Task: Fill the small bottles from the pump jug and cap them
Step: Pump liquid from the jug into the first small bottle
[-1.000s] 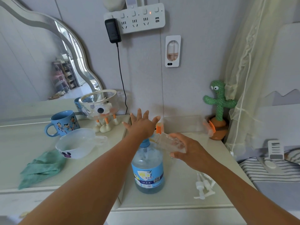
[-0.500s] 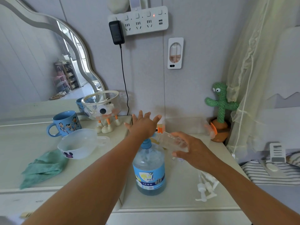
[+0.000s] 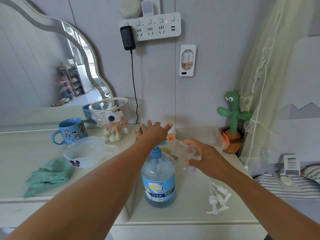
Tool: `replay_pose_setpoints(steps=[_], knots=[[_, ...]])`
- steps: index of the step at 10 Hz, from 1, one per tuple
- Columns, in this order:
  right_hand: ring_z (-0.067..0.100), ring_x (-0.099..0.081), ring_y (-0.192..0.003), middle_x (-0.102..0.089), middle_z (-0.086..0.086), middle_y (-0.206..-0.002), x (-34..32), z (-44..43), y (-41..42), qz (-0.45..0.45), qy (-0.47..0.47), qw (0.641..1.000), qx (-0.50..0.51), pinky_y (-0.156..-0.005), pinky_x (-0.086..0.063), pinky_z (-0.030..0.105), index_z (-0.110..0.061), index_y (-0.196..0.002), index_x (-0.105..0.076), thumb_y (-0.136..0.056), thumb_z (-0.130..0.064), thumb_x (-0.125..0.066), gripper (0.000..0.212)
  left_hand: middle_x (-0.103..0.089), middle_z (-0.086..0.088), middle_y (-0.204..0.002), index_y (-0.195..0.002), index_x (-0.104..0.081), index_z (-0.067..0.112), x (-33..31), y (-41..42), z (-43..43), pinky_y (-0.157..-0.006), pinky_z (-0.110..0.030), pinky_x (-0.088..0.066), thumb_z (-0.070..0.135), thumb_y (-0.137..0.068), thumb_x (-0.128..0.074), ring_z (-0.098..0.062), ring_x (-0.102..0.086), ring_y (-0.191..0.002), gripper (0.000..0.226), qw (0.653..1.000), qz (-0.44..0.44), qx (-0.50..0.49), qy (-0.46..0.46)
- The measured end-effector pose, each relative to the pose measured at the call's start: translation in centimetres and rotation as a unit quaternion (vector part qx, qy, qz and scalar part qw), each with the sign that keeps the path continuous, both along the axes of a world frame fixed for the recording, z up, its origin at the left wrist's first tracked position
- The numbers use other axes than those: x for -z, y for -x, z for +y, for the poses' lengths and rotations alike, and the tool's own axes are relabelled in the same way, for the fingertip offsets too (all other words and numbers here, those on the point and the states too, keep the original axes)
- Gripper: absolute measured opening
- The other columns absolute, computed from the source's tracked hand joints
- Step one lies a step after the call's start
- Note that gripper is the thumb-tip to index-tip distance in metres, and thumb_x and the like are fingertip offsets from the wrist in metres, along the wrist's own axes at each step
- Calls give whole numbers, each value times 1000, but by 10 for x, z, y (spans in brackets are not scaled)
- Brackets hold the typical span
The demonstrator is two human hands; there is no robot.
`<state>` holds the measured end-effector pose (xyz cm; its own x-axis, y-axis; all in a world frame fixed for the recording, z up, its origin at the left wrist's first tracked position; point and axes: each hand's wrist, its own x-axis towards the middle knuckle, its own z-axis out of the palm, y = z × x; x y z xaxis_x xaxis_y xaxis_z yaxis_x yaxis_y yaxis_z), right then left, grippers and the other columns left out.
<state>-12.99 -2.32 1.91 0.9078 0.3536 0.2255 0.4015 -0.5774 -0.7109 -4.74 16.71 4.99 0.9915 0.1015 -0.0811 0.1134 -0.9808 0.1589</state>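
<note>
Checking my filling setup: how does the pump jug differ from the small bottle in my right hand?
The pump jug stands upright on the counter; the small bottle lies tilted in the right hand. The jug is far bigger and blue-labelled; the bottle is plain. Both are clear plastic.

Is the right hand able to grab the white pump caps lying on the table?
Probably not yet: the right hand grips the small clear plastic bottle, so it is full. The white plastic pump caps lie close by, with nothing over them.
</note>
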Motion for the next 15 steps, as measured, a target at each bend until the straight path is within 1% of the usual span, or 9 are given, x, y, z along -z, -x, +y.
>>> replay_pose_setpoints(steps=[3, 4, 5, 7, 8, 11, 13, 14, 15], knots=[[-13, -51, -87, -57, -18, -103, 12, 2, -1, 19, -7, 1000, 10, -65, -38, 0, -34, -127, -51, -80, -19, -72, 54, 4, -3, -166, -156, -14, 32, 15, 2, -2, -111, -70, 9, 78, -88, -12, -31, 12, -151, 82, 996, -32, -60, 49], [-13, -50, -86, -58, -17, -105, 8, 0, 6, 18, -2, 1000, 11, -64, -37, -1, -35, -127, -51, -80, -20, -72, 54, 7, -1, -166, -156, -14, 34, 12, 8, -5, -111, -69, 10, 76, -90, -13, -31, 13, -151, 78, 998, -39, -44, 30], [-12, -53, -84, -58, -23, -98, 0, 0, 8, 17, -10, 1000, -3, -62, -38, 2, -37, -123, -53, -80, -19, -71, 49, 5, -5, -166, -156, -14, 37, 3, 5, -1, -114, -70, 5, 55, -101, -17, -35, 12, -151, 58, 1000, -2, -5, -4], [4, -56, -98, -60, -14, -106, -4, 0, 4, 26, -14, 1000, -3, -71, -39, 10, -32, -128, -51, -80, -18, -72, 54, -6, -5, -165, -155, -24, 26, -7, 5, -2, -114, -70, 2, 67, -96, -19, -34, 2, -151, 71, 997, 5, -34, 76], [-1, -58, -92, -60, -16, -106, 3, 2, 1, 24, -22, 999, -6, -67, -41, 6, -36, -126, -51, -80, -21, -72, 52, -12, -7, -164, -155, -20, 30, 3, -1, 3, -116, -66, -7, 59, -100, -14, -36, -5, -150, 63, 1000, -4, -16, 0], [-22, -50, -79, -58, -19, -103, 13, 2, 6, 10, -7, 1000, 8, -65, -35, -4, -35, -124, -51, -79, -20, -73, 53, -14, -8, -163, -154, -24, 30, 12, 4, -2, -113, -70, -6, 62, -97, -17, -38, -6, -149, 66, 999, -21, -22, 35], [-11, -53, -82, -60, -18, -101, 1, 3, 5, -3, -5, 1000, 5, -63, -37, 5, -39, -123, -52, -78, -20, -72, 52, -15, -6, -163, -152, -30, 25, -6, 2, 1, -114, -69, -2, 73, -92, -17, -35, -5, -150, 78, 997, 12, -35, 69], [-11, -53, -81, -59, -21, -97, 1, 3, 3, 0, 0, 1000, 4, -63, -37, 6, -41, -122, -52, -79, -22, -72, 51, -29, -14, -158, -144, -42, 14, 0, -2, 2, -116, -65, -11, 74, -92, -15, -38, -18, -147, 84, 998, -10, -19, 58], [-19, -53, -79, -59, -21, -94, 6, 4, 0, 2, -13, 1000, 2, -62, -39, 0, -38, -123, -52, -79, -20, -72, 51, -28, -9, -158, -143, -43, 20, 7, -4, 4, -114, -68, -9, 73, -92, -14, -35, -16, -147, 80, 997, -20, -22, 66]])
